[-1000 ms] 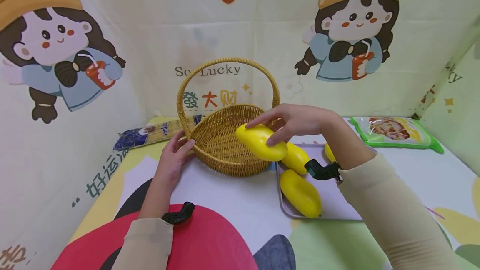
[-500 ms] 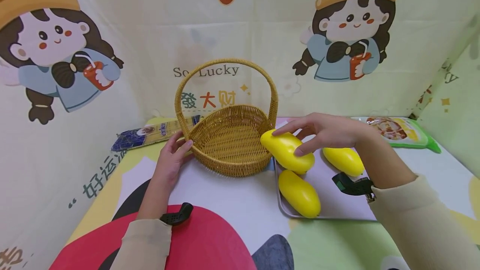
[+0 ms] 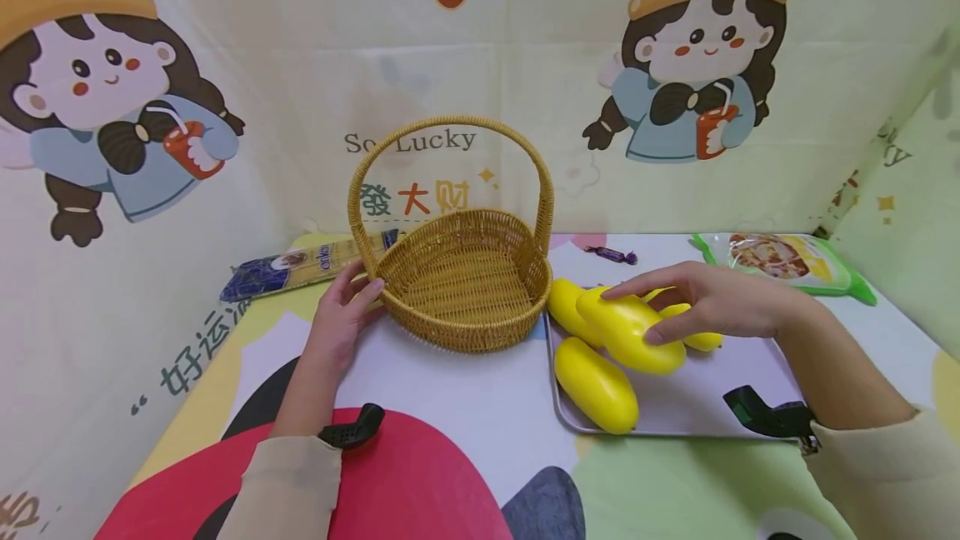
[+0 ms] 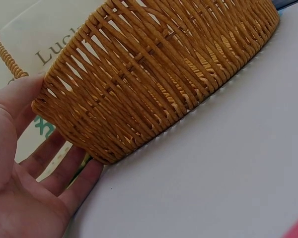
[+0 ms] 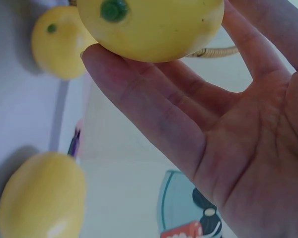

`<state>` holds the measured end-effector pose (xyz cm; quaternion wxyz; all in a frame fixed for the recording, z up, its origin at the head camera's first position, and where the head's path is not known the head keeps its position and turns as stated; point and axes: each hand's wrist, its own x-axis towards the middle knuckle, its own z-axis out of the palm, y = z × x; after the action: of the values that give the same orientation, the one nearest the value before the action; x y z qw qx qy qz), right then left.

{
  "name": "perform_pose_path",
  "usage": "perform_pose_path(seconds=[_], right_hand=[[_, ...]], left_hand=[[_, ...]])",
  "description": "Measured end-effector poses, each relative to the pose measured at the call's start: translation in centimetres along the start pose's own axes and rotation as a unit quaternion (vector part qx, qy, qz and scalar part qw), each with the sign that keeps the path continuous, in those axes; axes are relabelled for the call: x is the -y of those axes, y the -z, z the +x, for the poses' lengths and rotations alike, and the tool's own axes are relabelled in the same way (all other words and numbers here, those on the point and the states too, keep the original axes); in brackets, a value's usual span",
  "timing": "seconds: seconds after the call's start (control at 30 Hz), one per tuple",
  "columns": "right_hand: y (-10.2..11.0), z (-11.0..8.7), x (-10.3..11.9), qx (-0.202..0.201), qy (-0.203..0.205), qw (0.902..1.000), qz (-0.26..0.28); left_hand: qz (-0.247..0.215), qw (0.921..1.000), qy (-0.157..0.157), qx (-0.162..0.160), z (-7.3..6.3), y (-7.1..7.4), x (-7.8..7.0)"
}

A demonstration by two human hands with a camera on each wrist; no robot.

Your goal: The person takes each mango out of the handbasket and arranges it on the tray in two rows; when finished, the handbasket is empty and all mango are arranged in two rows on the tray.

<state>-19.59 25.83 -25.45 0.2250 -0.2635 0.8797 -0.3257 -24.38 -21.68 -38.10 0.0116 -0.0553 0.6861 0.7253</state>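
In the head view my right hand [image 3: 720,302] holds a yellow mango [image 3: 630,332] between thumb and fingers, over the left part of a pale tray [image 3: 720,407]. In the right wrist view this mango [image 5: 159,29] shows a green stem end. Below it on the tray lie a front mango [image 3: 596,386], a left mango [image 3: 566,307] and another mango [image 3: 701,340] partly hidden behind my hand. My left hand [image 3: 341,323] grips the left side of a wicker basket [image 3: 465,332], thumb at the rim and fingers along the outer wall [image 4: 139,84].
A blue and gold packet [image 3: 300,265] lies behind the basket at left. A green-edged food bag [image 3: 787,261] sits at the back right. Behind the tray is a small purple wrapped candy [image 3: 611,254]. A printed cloth backdrop [image 3: 525,65] rises behind the table.
My right hand has carried the mango rightward and down, away from the basket to over the tray. The candy has come into view. My left hand stays on the basket.
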Motion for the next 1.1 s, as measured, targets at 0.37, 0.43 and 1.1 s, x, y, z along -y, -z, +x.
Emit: perform_pose_path(seconds=[0.37,0.43,1.1], right_hand=[[-0.8,-4.1,-3.7,-0.045,-0.05,0.9977,0.007],[-1.0,-4.7,-4.5,-0.055,-0.054,0.997,0.006],[-3.1,-7.0,-8.4,-0.036,-0.063,0.9968,0.036]], left_hand=[[-0.002,1.0,-0.001,0.0,0.1,-0.2,0.1],[-0.002,1.0,0.0,0.001,0.1,-0.2,0.0],[-0.012,0.9999,-0.003,-0.001,-0.1,0.0,0.0]])
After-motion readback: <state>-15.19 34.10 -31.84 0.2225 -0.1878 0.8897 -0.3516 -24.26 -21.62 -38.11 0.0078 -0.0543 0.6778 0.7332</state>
